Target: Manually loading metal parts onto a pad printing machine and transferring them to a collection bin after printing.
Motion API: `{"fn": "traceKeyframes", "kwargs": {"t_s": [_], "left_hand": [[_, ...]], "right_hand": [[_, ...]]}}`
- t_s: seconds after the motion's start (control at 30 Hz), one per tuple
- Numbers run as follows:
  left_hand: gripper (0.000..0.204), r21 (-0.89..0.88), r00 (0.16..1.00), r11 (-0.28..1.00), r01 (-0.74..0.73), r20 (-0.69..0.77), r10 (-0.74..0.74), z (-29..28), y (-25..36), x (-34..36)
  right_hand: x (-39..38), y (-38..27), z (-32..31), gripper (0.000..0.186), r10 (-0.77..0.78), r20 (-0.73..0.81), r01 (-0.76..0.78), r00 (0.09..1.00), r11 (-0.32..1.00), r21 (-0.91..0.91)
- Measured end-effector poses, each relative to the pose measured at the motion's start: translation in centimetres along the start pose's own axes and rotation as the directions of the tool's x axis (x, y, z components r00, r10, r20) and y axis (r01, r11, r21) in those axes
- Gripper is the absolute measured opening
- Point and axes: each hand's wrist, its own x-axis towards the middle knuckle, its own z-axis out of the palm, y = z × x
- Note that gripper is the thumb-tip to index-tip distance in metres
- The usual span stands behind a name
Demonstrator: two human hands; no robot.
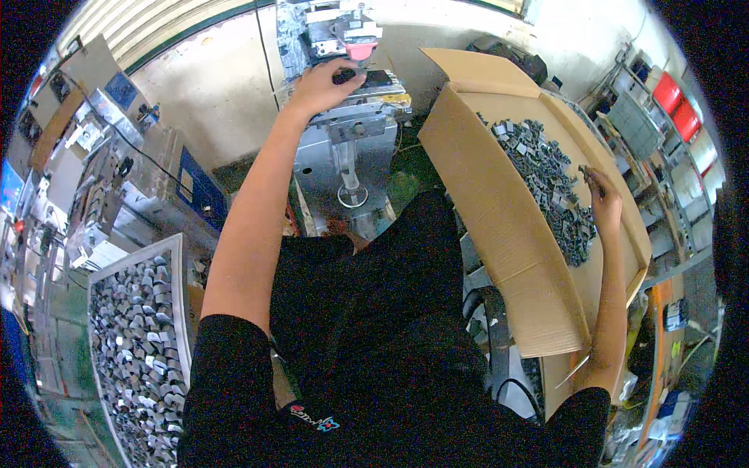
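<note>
My left hand reaches to the metal press, its fingers curled on a small dark part just below the pink piece of the press head. My right hand is over the open cardboard box at the right, pinching a small dark metal piece near the rim of a pile of small dark metal parts lying in the box.
A tray full of curved metal pieces sits at the lower left, with machinery behind it. At the right stands metal shelving with red bins. A wall rises behind the press; my legs are below it.
</note>
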Motion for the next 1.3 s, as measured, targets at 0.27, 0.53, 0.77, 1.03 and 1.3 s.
{"fn": "traceKeyframes", "kwargs": {"t_s": [0.27, 0.53, 0.77, 1.03, 1.3], "left_hand": [[0.05, -0.05, 0.996, 0.998, 0.047, -0.073, -0.051, 0.0, 0.2, -0.2], [0.058, -0.379, 0.971, 0.904, 0.199, -0.048, -0.233, 0.1, -0.6, 0.5], [0.056, -0.398, 0.958, 0.884, 0.244, -0.045, -0.284, 0.6, -1.4, 0.8], [0.06, -0.382, 0.958, 0.892, 0.242, -0.049, -0.281, -0.1, -1.6, 0.5], [0.047, -0.497, 0.918, 0.862, 0.096, -0.29, -0.27, -1.9, -1.4, -1.4]], "right_hand": [[6.2, -13.8, 3.2, 0.019, -0.38, 0.063, 0.371, 0.923, 0.921, 0.118], [13.4, -28.0, 15.8, 0.016, -0.554, -0.086, 0.536, 0.828, 0.74, 0.407], [16.2, -31.4, 22.7, 0.015, -0.496, -0.092, 0.478, 0.863, 0.747, 0.461], [16.9, -32.4, 23.3, 0.016, -0.48, 0.03, 0.415, 0.877, 0.786, 0.458], [14.4, -36.4, 22.4, 0.042, -0.3, 0.168, 0.238, 0.939, 0.919, 0.313]]}}
